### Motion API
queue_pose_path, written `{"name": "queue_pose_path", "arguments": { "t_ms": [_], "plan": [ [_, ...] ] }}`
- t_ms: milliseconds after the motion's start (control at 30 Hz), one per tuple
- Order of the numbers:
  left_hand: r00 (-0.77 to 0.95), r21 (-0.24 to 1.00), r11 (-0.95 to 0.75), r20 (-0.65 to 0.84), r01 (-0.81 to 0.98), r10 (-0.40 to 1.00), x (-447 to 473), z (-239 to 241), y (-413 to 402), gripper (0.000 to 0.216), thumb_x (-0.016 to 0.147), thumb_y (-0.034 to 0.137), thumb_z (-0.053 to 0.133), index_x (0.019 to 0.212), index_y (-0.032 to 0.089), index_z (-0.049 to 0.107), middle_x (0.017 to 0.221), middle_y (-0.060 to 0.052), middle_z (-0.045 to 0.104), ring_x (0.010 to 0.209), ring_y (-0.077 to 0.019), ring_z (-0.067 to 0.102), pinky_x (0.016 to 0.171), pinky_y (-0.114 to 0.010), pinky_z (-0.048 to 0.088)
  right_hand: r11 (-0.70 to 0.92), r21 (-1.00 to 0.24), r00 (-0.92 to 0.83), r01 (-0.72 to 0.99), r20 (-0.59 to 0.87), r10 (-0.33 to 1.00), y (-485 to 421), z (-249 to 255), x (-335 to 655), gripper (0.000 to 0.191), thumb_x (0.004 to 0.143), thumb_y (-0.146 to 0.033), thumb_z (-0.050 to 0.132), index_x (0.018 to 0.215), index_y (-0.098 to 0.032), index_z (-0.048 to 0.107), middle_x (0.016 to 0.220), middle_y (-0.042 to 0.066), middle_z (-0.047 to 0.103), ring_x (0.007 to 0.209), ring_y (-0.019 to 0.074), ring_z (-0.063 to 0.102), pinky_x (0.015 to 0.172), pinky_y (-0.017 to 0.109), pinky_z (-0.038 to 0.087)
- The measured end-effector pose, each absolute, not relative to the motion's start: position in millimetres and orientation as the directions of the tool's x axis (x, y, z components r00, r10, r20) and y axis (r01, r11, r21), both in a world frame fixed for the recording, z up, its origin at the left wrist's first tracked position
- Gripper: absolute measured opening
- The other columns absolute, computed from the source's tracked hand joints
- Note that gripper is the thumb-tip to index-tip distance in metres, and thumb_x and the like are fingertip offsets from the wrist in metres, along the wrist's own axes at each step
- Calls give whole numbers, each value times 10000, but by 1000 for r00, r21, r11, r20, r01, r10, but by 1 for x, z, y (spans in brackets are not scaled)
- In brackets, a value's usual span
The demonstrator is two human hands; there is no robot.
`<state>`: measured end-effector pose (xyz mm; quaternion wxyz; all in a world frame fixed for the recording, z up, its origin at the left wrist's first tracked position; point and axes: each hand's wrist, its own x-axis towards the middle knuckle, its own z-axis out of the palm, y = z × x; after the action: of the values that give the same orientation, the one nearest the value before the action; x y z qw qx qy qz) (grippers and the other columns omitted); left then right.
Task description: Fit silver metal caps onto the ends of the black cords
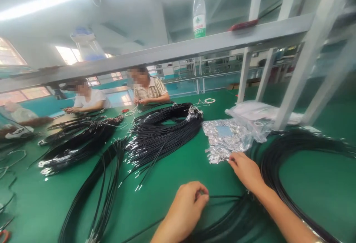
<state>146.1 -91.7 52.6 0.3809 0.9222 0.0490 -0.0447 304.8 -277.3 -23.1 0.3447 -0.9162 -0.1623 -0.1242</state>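
My left hand (187,204) is closed in a pinch around a thin black cable (224,196), which runs out to the right of the fingers. My right hand (246,168) reaches to a loose pile of small silvery metal pieces (218,154). Its thumb and fingertips are together at the pile's right edge; whatever is between them is hidden. The pile spills from a clear plastic bag (241,131) of similar pieces with a pale label. More black cables (222,222) lie on the green tabletop (155,204) below my hands.
Large bundles of black cable with silvery ends (167,131) lie ahead, with others (91,139) to the left and a coil (268,157) at right. A grey metal frame (178,52) crosses above, carrying a water bottle (199,18). Two people (151,89) work across the table.
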Motion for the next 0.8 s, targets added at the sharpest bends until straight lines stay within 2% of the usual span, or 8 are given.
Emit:
{"name": "queue_pose_path", "arguments": {
  "t_ms": [167,267,333,433,500,600,800],
  "plan": [
    [995,663,-748,-87,26,-42,165,35,-106,207,844,219,493,829,185,697,848,-53,665,821,-200,567,764,-292,389,-596,-701,914,392,369,168,-277,-20,306,114,743,-190,455,629,-194,465,707,49,481,647,189,436,606,306,286],
    [999,744,-668,-11,-17,-38,165,33,-101,270,881,273,436,758,177,656,792,-45,636,760,-178,545,713,-266,380,-462,-822,940,332,327,94,-280,-18,308,96,716,-231,478,626,-205,460,632,18,480,605,177,441,595,300,315],
    [1000,830,-558,20,-6,18,164,36,-95,294,898,348,407,773,178,612,685,-9,563,665,-153,488,629,-243,354,-329,-910,966,253,256,34,-283,-16,310,94,702,-296,511,690,-203,513,596,0,498,558,169,455,561,294,342],
    [996,909,-415,9,29,88,165,37,-89,318,890,433,393,785,179,553,589,35,432,589,-135,407,564,-231,311,-66,-989,991,135,135,-4,-288,-9,308,338,671,-398,601,915,-163,595,613,-3,533,543,159,481,536,290,396],
    [995,924,-380,-8,43,95,166,33,-90,314,874,444,403,772,177,535,574,42,418,573,-130,391,558,-232,303,105,-992,997,73,76,23,-289,-3,305,467,638,-441,676,987,-138,617,666,16,567,582,152,505,552,284,431],
    [995,924,-378,-28,64,99,168,23,-93,308,859,438,410,767,172,536,562,43,428,559,-127,383,552,-236,291,296,-955,996,-12,14,86,-287,5,298,463,588,-454,778,911,-148,651,754,46,617,648,145,540,574,260,468],
    [994,935,-349,-28,62,101,170,17,-95,307,846,443,417,767,169,530,560,48,423,557,-124,382,554,-238,289,456,-880,985,-134,-67,160,-281,13,289,411,525,-385,887,786,-152,671,751,42,644,643,122,561,548,201,489]
  ]
}}
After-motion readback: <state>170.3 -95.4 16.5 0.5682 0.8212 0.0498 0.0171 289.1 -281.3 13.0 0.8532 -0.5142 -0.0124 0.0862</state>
